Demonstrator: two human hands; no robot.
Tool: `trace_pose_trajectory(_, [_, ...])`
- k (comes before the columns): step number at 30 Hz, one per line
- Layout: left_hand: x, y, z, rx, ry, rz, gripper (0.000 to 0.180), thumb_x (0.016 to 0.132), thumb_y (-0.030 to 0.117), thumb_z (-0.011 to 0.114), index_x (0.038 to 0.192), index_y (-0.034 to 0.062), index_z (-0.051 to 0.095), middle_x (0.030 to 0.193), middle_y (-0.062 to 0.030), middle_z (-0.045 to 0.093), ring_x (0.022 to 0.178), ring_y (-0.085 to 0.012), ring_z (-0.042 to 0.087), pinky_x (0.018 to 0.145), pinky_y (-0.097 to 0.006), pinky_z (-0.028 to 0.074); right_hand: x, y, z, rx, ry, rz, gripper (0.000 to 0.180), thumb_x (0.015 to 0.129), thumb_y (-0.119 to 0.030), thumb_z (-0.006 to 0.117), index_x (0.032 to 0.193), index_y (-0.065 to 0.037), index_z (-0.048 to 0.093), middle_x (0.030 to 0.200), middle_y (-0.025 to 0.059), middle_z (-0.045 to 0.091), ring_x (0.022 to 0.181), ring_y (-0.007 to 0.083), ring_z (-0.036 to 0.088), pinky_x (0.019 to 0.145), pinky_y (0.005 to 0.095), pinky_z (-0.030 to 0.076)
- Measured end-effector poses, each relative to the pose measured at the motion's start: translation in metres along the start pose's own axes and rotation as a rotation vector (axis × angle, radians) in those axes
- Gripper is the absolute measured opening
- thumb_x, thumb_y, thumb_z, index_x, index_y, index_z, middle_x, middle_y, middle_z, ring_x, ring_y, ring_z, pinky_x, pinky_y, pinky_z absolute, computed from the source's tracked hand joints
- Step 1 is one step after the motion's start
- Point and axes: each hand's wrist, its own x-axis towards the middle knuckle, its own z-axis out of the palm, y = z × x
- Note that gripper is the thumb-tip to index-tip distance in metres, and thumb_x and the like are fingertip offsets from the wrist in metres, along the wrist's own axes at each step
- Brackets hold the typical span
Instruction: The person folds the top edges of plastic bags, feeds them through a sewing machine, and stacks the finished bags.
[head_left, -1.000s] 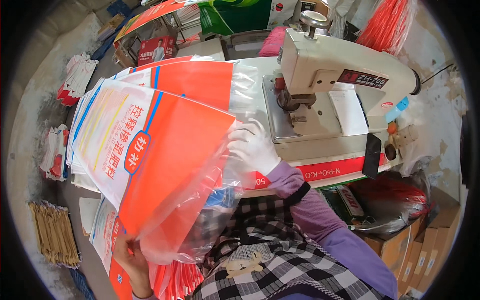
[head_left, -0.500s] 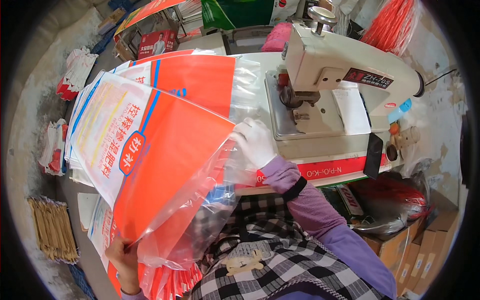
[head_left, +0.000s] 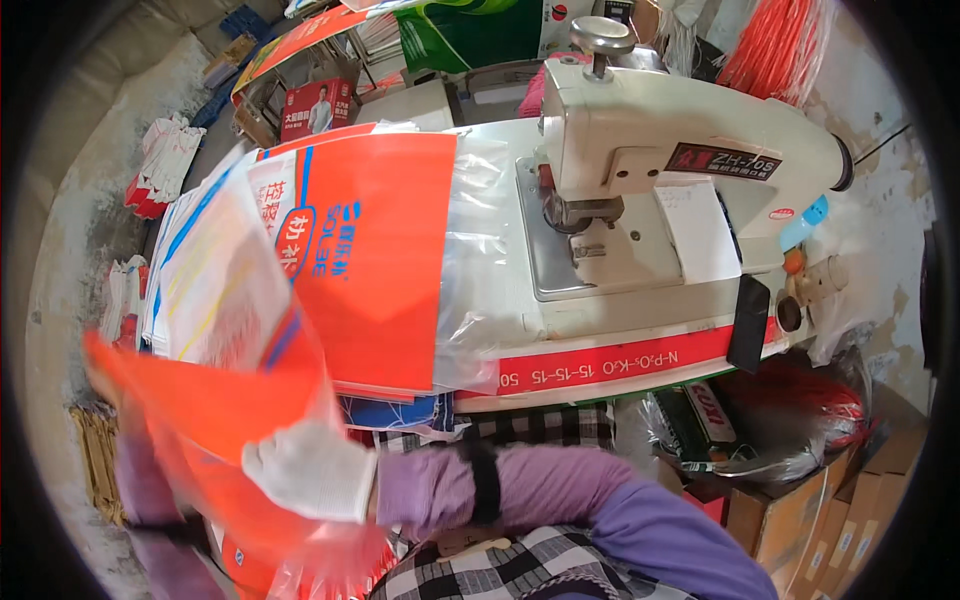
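Note:
An orange-and-white sack (head_left: pixel 210 400), smeared by motion, is swung over to the left with its white part folded up. My right hand (head_left: pixel 315 472), in a white knitted glove, has its fingers curled on the sack's orange part. My left hand (head_left: pixel 108 385) is blurred at the far left, at the sack's raised orange corner; its fingers barely show. Beyond lies a stack of the same sacks (head_left: pixel 385 290) on the table, orange ends toward the sewing machine. Clear plastic liners (head_left: pixel 475 240) stick out from their ends.
A cream sewing machine (head_left: pixel 640 150) stands at the right on a white table (head_left: pixel 480 330) with a red printed strip along its front. Red string (head_left: pixel 775 50) hangs behind it. Cardboard boxes (head_left: pixel 830 530) stand low at the right. Bundled sacks (head_left: pixel 165 155) lie along the left wall.
Both hands have carried the sack leftward off the stack. My right hand went from the sack's liner end to the lower left; my left hand rose at the far left. The stack's top sack is uncovered.

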Motion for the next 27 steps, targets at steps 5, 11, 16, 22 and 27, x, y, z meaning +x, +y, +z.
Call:
trace_pose_trajectory(5, [0.077, 0.009, 0.223, -0.114, -0.783, 0.333, 0.029, 0.094, 0.014, 0.050, 0.116, 0.0017, 0.065, 0.103, -0.0085, 0.063, 0.100, -0.0228, 0.058, 0.088, -0.032, 0.046, -0.110, 0.098, -0.052, 0.836, 0.363, 0.907, 0.046, 0.082, -0.027, 0.067, 0.120, -0.001, 0.062, 0.096, 0.0209, 0.069, 0.082, 0.0335, 0.070, 0.069, 0.0375, 0.054])
trace_pose_trajectory(11, [-0.089, 0.099, 0.426, -0.298, -1.336, 0.807, 0.027, 0.071, -0.004, 0.061, 0.094, 0.0029, 0.073, 0.093, -0.0155, 0.072, 0.085, -0.0314, 0.069, 0.077, -0.034, 0.054, -0.290, 0.074, -0.087, 0.449, 0.692, 1.356, 0.037, 0.087, -0.017, 0.059, 0.121, -0.002, 0.064, 0.088, 0.0162, 0.069, 0.082, 0.0126, 0.063, 0.074, 0.0303, 0.051])
trace_pose_trajectory(16, [-0.141, 0.105, 0.449, -0.220, -1.250, 0.980, 0.025, 0.066, -0.007, 0.061, 0.084, 0.0059, 0.073, 0.086, -0.0120, 0.071, 0.078, -0.0319, 0.067, 0.071, -0.037, 0.055, -0.284, 0.033, -0.120, -0.416, 0.275, 0.954, 0.044, 0.077, -0.011, 0.064, 0.121, -0.014, 0.066, 0.056, 0.0040, 0.052, 0.049, 0.0254, 0.055, 0.050, 0.0398, 0.045])
trace_pose_trajectory(22, [-0.151, 0.111, 0.442, -0.300, -1.408, 0.934, 0.032, 0.073, -0.003, 0.063, 0.097, 0.0120, 0.077, 0.082, -0.0117, 0.068, 0.071, -0.0305, 0.065, 0.065, -0.039, 0.052, -0.314, 0.039, -0.116, -0.126, 0.418, 1.207, 0.020, 0.091, -0.028, 0.061, 0.104, -0.016, 0.070, 0.058, 0.0066, 0.056, 0.050, 0.0237, 0.057, 0.048, 0.0371, 0.042])
trace_pose_trajectory(27, [-0.139, 0.110, 0.444, 0.046, -1.396, 0.567, 0.024, 0.080, 0.007, 0.067, 0.103, 0.0096, 0.075, 0.080, -0.0123, 0.067, 0.068, -0.0282, 0.064, 0.062, -0.038, 0.050, -0.285, 0.033, -0.127, 0.093, 0.431, 1.229, 0.030, 0.089, -0.042, 0.065, 0.105, -0.016, 0.072, 0.062, 0.0102, 0.057, 0.052, 0.0229, 0.055, 0.053, 0.0341, 0.045])
